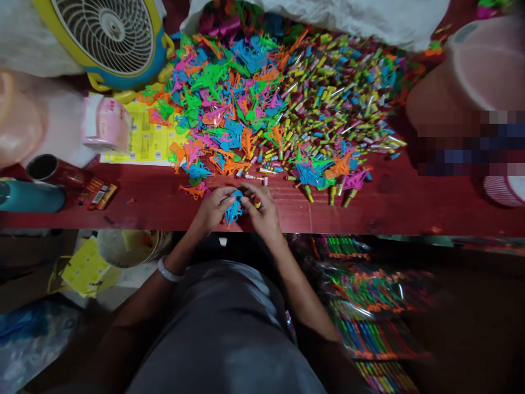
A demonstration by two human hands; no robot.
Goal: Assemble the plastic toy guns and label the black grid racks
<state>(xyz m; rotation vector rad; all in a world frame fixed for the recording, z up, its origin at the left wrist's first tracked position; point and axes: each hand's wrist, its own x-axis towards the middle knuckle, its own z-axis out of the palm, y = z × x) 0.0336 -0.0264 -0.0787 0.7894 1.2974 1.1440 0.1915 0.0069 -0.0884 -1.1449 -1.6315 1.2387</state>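
Note:
Near the front edge of the red table, a blue plastic toy piece (234,210) is pinched between my two hands. My left hand (212,209) grips it from the left, fingers closed. From the other side, the thumb and fingertips of my right hand (264,214) press on it. A small yellow and red tube (257,202) shows among the right hand's fingers. Just beyond lie a pile of bright plastic pieces (221,104) and a heap of small wrapped tubes (332,93). Several assembled toys with tubes (324,174) lie to the right.
A yellow and blue fan (112,33) stands back left. Nearer are a pink tissue pack (107,123), a dark red cup (57,171) and a teal bottle (30,196). A large pinkish tub (488,71) is at right. Bagged colourful toys (369,290) lie below the table edge.

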